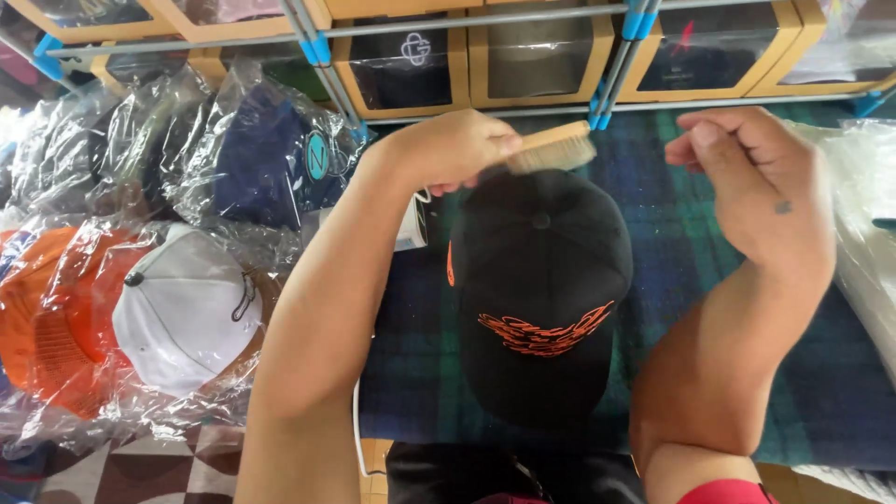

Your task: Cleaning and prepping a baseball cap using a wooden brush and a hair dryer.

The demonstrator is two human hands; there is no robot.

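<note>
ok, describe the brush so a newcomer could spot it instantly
Start at the black cap on the plaid cloth mid-frame. At its far edge, the left hand holds a small brush. It is the only pale wooden, bristled thing; the right hand is empty.

I have one view only, from the camera on my head. It looks steeply down and slightly forward, close over my forearms, with the cap [541,289] near the middle. The top edge reaches the shelf [485,19] of boxes ahead; the left edge takes in bagged caps [177,317], and the bottom edge my own lap.
</note>
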